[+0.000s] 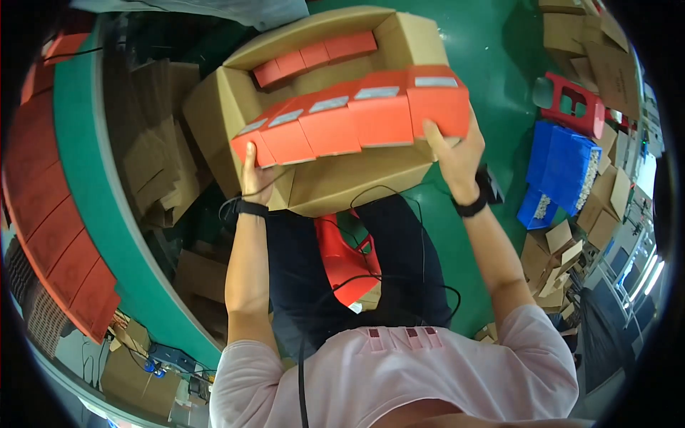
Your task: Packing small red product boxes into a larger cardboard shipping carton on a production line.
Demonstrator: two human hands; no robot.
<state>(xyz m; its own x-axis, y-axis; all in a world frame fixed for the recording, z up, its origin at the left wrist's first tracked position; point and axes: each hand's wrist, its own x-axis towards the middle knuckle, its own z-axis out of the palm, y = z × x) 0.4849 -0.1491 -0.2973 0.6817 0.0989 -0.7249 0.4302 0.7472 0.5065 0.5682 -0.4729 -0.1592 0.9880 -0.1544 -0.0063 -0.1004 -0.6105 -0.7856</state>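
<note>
Five red boxes [327, 133] in row, squeezed end to end between left hand [257, 177] and right hand [459, 158], above open carton [357, 176]. Work seems partway: far row [314, 55] inside, held row not, more boxes [44, 207] on left table [75, 118].

Shows no readable word, number or sign. Between left hand [257, 178] and right hand [457, 155], bears pale grey labels [435, 82], one on the upper face of each of five gripped red boxes [325, 135], all too blurred to make out. Well to the right of the grip, shows faint marks on a brown carton [615, 80], too small to read.
</note>
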